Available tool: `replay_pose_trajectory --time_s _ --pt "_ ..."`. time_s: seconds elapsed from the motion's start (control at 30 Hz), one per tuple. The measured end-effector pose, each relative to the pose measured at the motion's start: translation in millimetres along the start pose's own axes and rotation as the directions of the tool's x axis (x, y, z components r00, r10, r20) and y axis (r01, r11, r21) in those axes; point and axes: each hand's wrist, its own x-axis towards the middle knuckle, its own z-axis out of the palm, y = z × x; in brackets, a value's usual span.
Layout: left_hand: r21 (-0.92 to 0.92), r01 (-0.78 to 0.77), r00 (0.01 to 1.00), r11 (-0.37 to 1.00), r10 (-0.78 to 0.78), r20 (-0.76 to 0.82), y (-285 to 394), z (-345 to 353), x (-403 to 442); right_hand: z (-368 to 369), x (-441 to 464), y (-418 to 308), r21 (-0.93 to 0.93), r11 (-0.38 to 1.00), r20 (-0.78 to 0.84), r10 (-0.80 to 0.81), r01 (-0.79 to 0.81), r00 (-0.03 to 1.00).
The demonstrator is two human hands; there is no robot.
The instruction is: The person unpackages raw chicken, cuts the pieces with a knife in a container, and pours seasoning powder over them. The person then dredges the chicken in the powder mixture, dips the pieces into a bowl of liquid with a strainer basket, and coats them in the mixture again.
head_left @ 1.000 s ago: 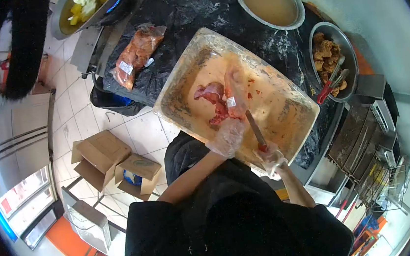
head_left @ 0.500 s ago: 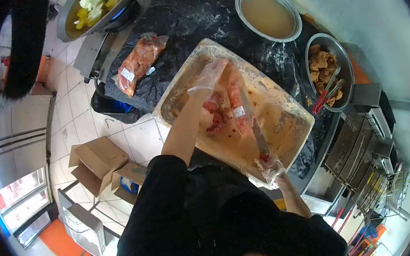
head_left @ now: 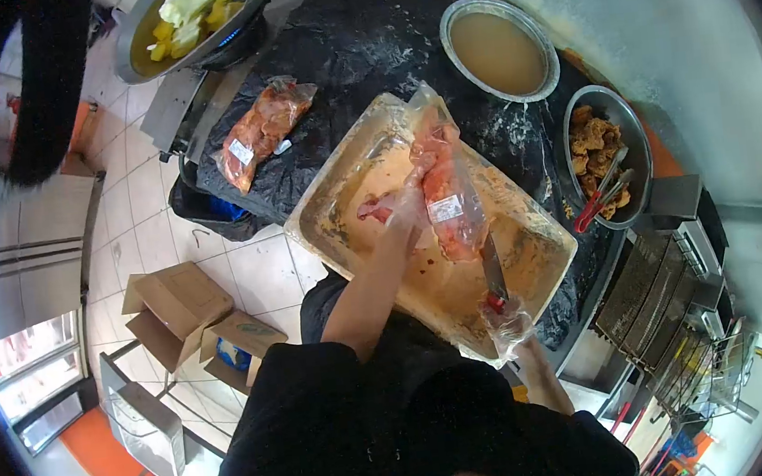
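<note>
My left hand, in a clear plastic glove, is closed on the left side of a clear plastic bag of raw meat. This bag has a white label and is over a large shallow tray coated with tan powder. Loose red meat pieces lie in the tray left of that hand. My right hand, also gloved in plastic, grips a knife with a red handle. Its blade points away from me, and its tip is hidden at the near end of the bag.
Another bag of meat lies on the black-covered table. Behind the tray stands a bowl of cloudy liquid. Right of it, a bowl of fried pieces holds red-handled tongs. Cardboard boxes sit at left.
My left hand has drawn back toward me and now holds the bag's side. The bag has shifted and its label has turned. The knife in my right hand stays close to the bag's near end.
</note>
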Motion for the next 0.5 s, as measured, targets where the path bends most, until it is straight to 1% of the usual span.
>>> replay_pose_trajectory --time_s 0.03,0.07,0.1,0.17,0.27,0.3,0.37,0.4,0.43,0.47,0.5 --pt "-0.017 -0.010 1.000 1.000 0.010 0.017 0 0 -1 -5 14 9 0.059 0.996 0.037 0.071 -0.073 0.997" --pt "-0.004 -0.024 0.999 1.000 0.024 0.034 4 7 -7 8 10 -19 -0.164 0.986 -0.035 -0.040 0.034 0.999" --pt "-0.004 -0.028 0.999 1.000 0.028 0.045 6 12 -11 20 8 -47 -0.391 0.915 -0.106 -0.150 0.098 0.983" --pt "-0.004 -0.030 0.998 1.000 0.030 0.051 7 13 -12 52 12 -68 -0.221 0.967 -0.241 0.070 -0.125 0.968" --pt "0.014 -0.033 0.997 0.999 0.032 0.072 10 11 -15 62 37 -49 -0.459 0.880 -0.290 -0.017 -0.123 0.957" --pt "0.022 -0.033 0.996 0.999 0.032 0.079 9 10 -17 76 37 -77 -0.570 0.807 -0.364 -0.079 -0.155 0.928" --pt "0.030 -0.062 0.993 0.998 0.058 0.099 -4 6 -27 68 54 -103 -0.546 0.837 -0.319 -0.251 0.040 0.914" --pt "0.047 -0.107 0.988 0.993 0.101 0.116 -11 3 -31 43 63 -108 -0.371 0.886 -0.221 -0.377 0.280 0.900" --pt "0.059 -0.144 0.982 0.988 0.135 0.133 -16 -1 -33 28 63 -113 -0.070 0.963 -0.211 -0.268 0.259 0.940" --pt "0.061 -0.164 0.977 0.985 0.154 0.144 -18 -7 -33 10 57 -123 0.232 0.951 -0.168 -0.167 0.204 0.972" --pt "0.018 -0.111 0.985 0.994 0.108 0.135 -12 -11 -32 -19 52 -130 0.500 0.858 -0.079 -0.093 0.120 0.993"
